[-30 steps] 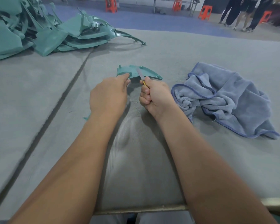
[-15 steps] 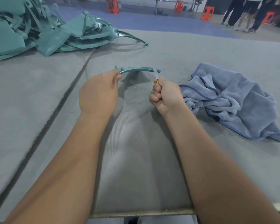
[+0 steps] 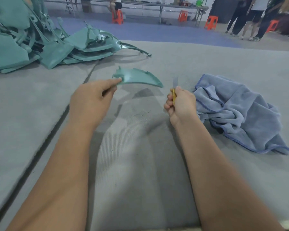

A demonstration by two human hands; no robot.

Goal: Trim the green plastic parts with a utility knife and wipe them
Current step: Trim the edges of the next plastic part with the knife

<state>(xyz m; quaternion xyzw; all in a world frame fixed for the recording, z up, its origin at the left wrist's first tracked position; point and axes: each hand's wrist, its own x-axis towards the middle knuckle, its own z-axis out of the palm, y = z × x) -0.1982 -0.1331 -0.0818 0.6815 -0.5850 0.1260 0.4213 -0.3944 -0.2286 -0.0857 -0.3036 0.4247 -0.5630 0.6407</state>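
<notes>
Above the middle of the grey table (image 3: 207, 64), the left hand (image 3: 92, 102) pinches one end of a green plastic part (image 3: 138, 78) between thumb and fingers and holds it up off the surface, its shadow falling on the table below. That part is a curved, crescent-like sliver, wide and jagged with small tabs at the held end, narrowing to a sharp point at the far right; its upper face is smooth with a dull sheen. Just to the right of the point and clear of it, the right hand (image 3: 180, 104) is curled tight around a yellow utility knife (image 3: 174, 90), whose pale blade stands upright above the fist. Thin green shavings (image 3: 142, 116) lie on the table between the two hands. A crumpled blue cloth (image 3: 240, 114) sits just beside the right hand. More green parts lie heaped in a pile (image 3: 40, 45) at the far left of the table.
</notes>
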